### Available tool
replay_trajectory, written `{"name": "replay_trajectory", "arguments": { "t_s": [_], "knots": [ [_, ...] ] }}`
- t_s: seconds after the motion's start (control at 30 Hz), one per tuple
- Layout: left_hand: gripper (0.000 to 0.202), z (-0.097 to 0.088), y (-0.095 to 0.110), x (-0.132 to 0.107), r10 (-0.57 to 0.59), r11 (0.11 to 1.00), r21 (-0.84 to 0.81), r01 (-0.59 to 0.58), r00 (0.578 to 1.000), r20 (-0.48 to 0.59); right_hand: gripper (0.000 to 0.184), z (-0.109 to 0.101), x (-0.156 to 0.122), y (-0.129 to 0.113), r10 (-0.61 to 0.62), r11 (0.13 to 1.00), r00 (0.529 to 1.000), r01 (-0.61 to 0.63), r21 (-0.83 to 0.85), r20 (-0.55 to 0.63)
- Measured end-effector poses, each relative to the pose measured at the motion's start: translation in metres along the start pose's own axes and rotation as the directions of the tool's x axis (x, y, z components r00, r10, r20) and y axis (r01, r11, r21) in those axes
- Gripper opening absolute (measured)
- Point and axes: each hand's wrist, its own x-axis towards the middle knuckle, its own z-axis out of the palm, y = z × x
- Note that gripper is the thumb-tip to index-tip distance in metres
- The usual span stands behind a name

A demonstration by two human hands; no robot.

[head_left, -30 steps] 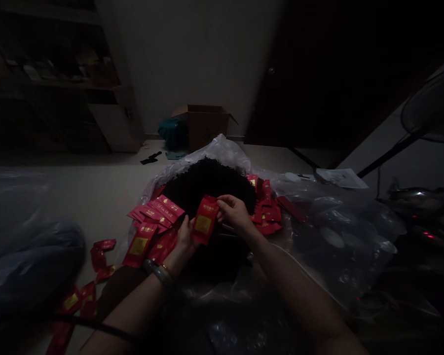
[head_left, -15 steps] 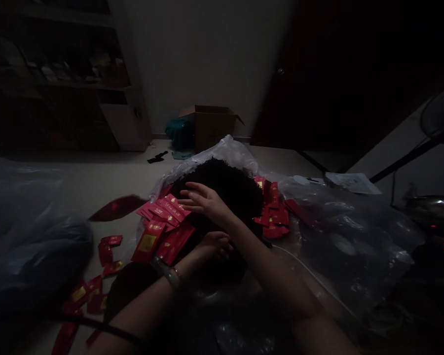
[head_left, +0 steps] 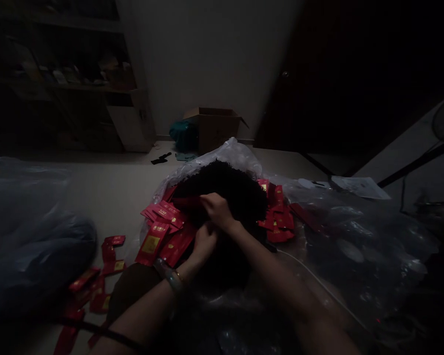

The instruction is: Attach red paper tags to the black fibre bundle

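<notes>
In front of me a shaggy black heap (head_left: 240, 190) bulges inside a clear plastic bag (head_left: 232, 148). My right hand (head_left: 217, 209) is over the heap, fingers closed on the end of a flat red packet (head_left: 187, 201) that points left. Just below it, close to the right wrist, my left hand (head_left: 206, 242) is curled against the heap; its fingertips are lost in the dark. Red packets with gold print (head_left: 166, 217) lie piled on the heap's left side. Another pile of red packets (head_left: 279, 214) rests at its right.
Several red packets (head_left: 113, 254) are scattered on the floor at left, beside a large plastic bag (head_left: 40, 236). More clear plastic (head_left: 355, 236) spreads at right, with a white cable (head_left: 318, 278) crossing it. An open cardboard box (head_left: 218, 129) stands by the wall.
My right hand has gone from spread fingers to gripping a red packet. My left hand has moved up toward it. The blurred red packet over the floor at left no longer shows there.
</notes>
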Motion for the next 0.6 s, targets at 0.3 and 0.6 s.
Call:
{"name": "replay_trajectory", "arguments": {
  "t_s": [0.3, 0.6],
  "knots": [
    [0.048, -0.021, 0.037, 0.004, -0.016, 0.968, -0.251, 0.007, 0.999, -0.035, 0.027, -0.068, -0.05, 0.034, 0.269, 0.928, 0.96, -0.235, 0.289, -0.084],
    [0.03, -0.014, 0.029, 0.004, 0.0, 0.997, -0.071, 0.004, 0.998, 0.065, 0.028, -0.041, -0.073, 0.018, -0.023, 0.984, 0.982, -0.011, -0.178, -0.188]
  ]
}}
